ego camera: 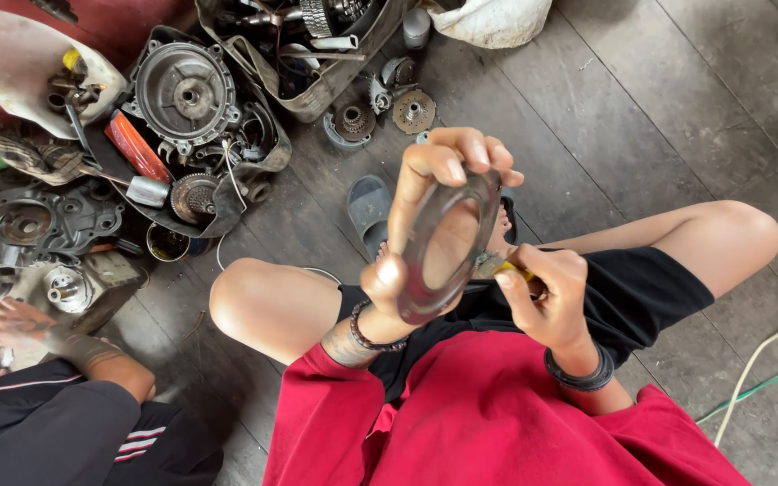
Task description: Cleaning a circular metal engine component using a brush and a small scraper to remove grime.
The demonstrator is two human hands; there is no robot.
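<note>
Holding a flat metal ring [443, 247] upright in front of the chest, the left hand [425, 216] is closed on it: fingertips curl over the top edge, thumb and palm brace the lower left rim. The ring is dull grey, with a wide open centre through which the leg behind shows. The right hand [547, 292] is pinched on a small yellow-handled tool [508, 267], whose tip meets the ring's right edge, low on the rim; the tip itself is too small to make out. Judgement: work on the ring is in progress, with tool and ring in contact at one spot on the rim; how much of the rim has been worked cannot be read from its surface. Both wrists carry dark bracelets. The person sits on a dark wooden floor [641, 117], knees raised, in black shorts and a red shirt. A grey sandal [369, 209] lies just beyond the ring. Farther left, a heap of engine parts: a round finned cover [184, 90], small gears [413, 111], an orange lamp lens [137, 146]. At near left, another person's hand [15, 322] rests by the parts.
</note>
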